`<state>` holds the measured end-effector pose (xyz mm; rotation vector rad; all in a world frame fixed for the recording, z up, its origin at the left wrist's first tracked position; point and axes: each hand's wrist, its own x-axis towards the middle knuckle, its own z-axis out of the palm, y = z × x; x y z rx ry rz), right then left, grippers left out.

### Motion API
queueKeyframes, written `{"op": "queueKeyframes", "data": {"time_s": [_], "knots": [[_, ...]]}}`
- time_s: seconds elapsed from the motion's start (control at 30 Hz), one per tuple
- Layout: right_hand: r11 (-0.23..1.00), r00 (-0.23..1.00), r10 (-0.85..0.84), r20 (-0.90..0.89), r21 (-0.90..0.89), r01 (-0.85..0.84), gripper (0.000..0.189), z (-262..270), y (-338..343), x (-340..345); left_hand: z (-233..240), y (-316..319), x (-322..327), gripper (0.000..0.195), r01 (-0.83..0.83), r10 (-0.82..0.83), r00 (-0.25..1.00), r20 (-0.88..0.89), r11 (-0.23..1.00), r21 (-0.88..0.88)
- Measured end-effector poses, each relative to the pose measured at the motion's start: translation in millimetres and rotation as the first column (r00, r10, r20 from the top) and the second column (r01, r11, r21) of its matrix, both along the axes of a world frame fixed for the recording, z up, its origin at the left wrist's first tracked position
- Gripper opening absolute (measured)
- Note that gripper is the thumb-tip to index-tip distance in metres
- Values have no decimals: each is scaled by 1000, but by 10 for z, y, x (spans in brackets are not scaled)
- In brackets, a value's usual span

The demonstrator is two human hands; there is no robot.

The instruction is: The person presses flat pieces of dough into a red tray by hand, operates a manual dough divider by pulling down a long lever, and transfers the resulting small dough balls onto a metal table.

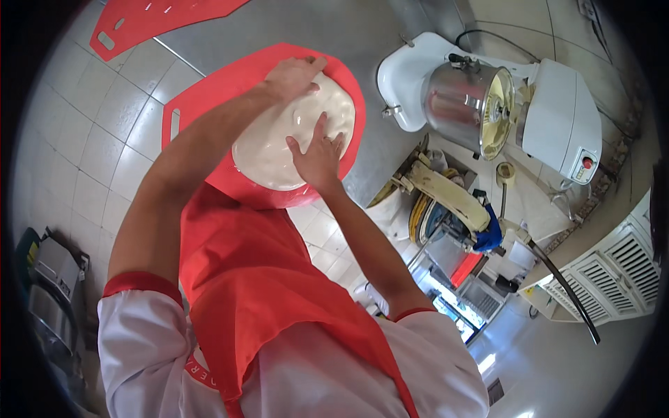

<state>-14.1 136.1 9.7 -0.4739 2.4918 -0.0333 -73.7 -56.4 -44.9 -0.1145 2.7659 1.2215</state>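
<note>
A smooth, glossy mass of pale dough (277, 146) lies on a red plastic piece (209, 109) that has a handle slot at its left end and a curved red edge around the dough. Whether this piece is a basin or a bent board I cannot tell. My left hand (295, 78) reaches across to the dough's far edge, thumb on the dough and fingers curled by the red rim; the fingertips are partly hidden. On the near right part of the dough rests my right hand (321, 157), fingers spread, with shallow dents around it.
Another red board with slots (157, 21) juts past the edge of the steel table (251, 26). To the right stands a white mixer (564, 120) with a steel bowl (452, 104). A cream-coloured machine arm (447, 196) is nearer. A metal appliance (57, 266) stands at lower left.
</note>
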Motion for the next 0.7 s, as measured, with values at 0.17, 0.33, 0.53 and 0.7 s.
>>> {"op": "queueKeyframes", "data": {"time_s": [0.17, 0.33, 0.53, 0.7], "knots": [[999, 999, 40, 36, 33, -42, 82, -152, -86, 133, 177, 33, 28, 53, -302, 328, 925, 192, 941, -152], [944, 938, 322, -126, -40, -329, 89, -134, -184, -211, 97, -113, 107, 60, -254, 235, 947, 220, 965, 64], [956, 956, 293, 20, 10, -293, 105, -253, -515, -572, -28, -297, 96, 63, -375, 362, 924, 124, 922, 96], [864, 859, 503, 98, -27, -503, 114, -194, -417, -894, 65, -256, 161, 60, -491, 471, 856, 212, 870, 49]]}}
